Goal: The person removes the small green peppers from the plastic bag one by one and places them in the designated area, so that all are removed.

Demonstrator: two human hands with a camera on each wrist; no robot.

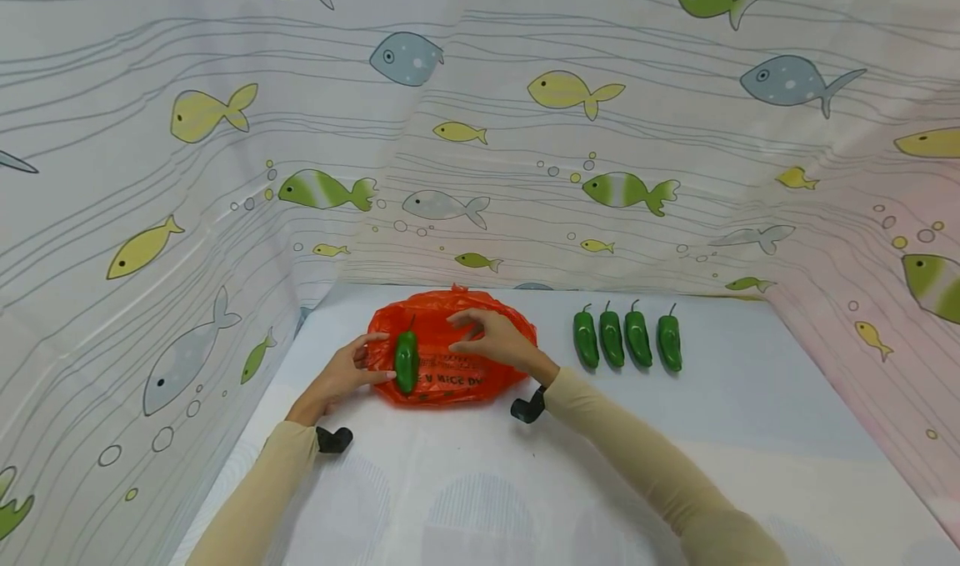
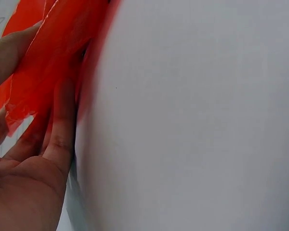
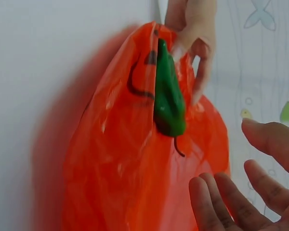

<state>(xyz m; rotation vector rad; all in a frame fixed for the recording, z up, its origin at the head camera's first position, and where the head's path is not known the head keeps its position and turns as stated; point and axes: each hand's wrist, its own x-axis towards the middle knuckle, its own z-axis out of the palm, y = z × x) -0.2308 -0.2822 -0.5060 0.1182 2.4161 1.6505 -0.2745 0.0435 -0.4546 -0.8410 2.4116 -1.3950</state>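
A red plastic bag (image 1: 450,320) with dark printing lies spread on the table. One green chili pepper (image 1: 407,362) sits at the bag's left part, its thin stem pointing away from the person. My left hand (image 1: 341,380) is at the left edge of the bag, thumb close to the pepper. In the left wrist view the bag's thin plastic (image 2: 48,62) passes between the thumb and the other fingers, covering some fingertips. Above the right half of the bag hovers my right hand (image 1: 501,341), its fingers spread and loosely bent, holding nothing.
Several more green chili peppers (image 1: 611,338) lie in a row right of the bag, stems away from the person. A fish-patterned sheet (image 1: 495,149) surrounds the white table (image 1: 735,399) at the back and sides. Black wrist mounts (image 1: 528,407) sit under both wrists.
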